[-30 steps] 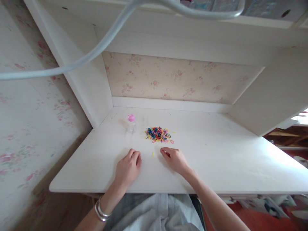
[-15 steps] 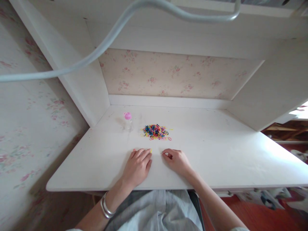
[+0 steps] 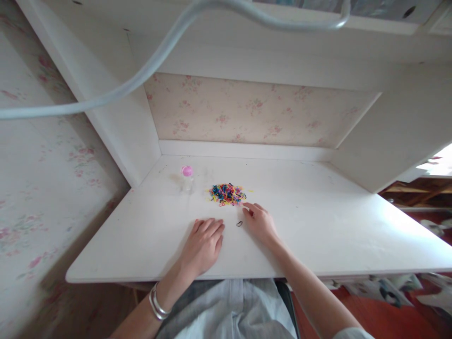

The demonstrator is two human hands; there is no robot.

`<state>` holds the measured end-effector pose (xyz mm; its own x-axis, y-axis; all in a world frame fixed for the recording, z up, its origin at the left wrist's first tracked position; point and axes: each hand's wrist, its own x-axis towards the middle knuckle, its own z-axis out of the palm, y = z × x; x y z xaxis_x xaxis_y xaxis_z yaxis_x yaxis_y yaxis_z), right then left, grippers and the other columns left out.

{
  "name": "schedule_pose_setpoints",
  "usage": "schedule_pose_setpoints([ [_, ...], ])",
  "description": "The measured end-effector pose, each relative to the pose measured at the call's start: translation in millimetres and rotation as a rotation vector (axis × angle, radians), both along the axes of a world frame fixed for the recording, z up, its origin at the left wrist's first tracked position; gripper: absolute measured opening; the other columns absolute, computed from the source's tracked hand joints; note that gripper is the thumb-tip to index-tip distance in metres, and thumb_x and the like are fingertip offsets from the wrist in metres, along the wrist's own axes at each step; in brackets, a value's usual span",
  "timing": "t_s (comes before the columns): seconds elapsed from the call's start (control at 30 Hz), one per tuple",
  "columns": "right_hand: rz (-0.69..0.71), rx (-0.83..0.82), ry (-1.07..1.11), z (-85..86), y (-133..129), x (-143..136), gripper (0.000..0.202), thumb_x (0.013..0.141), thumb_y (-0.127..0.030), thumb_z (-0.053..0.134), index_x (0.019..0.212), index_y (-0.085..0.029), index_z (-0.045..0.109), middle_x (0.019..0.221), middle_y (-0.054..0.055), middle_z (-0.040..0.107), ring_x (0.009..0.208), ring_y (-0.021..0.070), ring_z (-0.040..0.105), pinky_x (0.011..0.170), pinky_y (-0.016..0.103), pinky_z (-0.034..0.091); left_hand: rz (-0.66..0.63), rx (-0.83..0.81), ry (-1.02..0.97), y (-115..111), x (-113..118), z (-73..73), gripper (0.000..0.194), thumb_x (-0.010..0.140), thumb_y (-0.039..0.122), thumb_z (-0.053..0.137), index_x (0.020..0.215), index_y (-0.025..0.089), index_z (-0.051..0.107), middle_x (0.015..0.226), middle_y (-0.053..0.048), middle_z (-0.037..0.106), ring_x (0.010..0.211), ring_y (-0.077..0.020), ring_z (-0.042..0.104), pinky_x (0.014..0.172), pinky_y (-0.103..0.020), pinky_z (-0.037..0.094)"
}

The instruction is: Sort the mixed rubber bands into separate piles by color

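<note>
Across the white table [image 3: 318,235], the right hand [image 3: 263,223] is reaching the near-right edge of the coloured band pile [image 3: 225,194], curled fingers' hold unclear, the left hand [image 3: 204,245] is lying flat, unclenched, and tugging tangled loops could be scattering others!

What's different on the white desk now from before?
The bare right hand moved forward towards the multicoloured pile of small loops; one dark, oval loop now lies to its left, apparently let go. The bare left hand moved rightward and flattened. The clear pink-capped bottle and pile stayed put.
</note>
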<state>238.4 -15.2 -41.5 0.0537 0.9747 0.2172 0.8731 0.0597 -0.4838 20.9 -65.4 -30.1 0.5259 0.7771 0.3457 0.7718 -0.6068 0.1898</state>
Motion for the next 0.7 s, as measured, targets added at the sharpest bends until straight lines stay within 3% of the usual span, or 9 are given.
schedule_pose_setpoints([
  [0.23, -0.026, -0.042, -0.179, 0.1, 26, -10, 0.034, 0.094, -0.039, 0.036, 0.116, -0.035, 0.062, 0.097, 0.001, 0.063, 0.081, 0.0137, 0.059, 0.067, 0.023, 0.037, 0.049, 0.01, -0.035, 0, 0, -3.0, 0.032, 0.089, 0.022, 0.043, 0.118, 0.022, 0.057, 0.122, -0.006, 0.06, 0.114, -0.0211, 0.05, 0.103, -0.044, 0.033],
  [0.7, -0.019, -0.065, -0.248, -0.3, 24, -8, 0.033, 0.095, -0.037, 0.035, 0.109, -0.032, 0.064, 0.1, 0.001, 0.06, 0.083, 0.0129, 0.058, 0.066, 0.023, 0.036, 0.066, 0.013, -0.051, 0, -1, -7.0, 0.032, 0.088, 0.023, 0.045, 0.119, 0.02, 0.055, 0.122, -0.008, 0.059, 0.113, -0.0214, 0.051, 0.104, -0.045, 0.032],
])
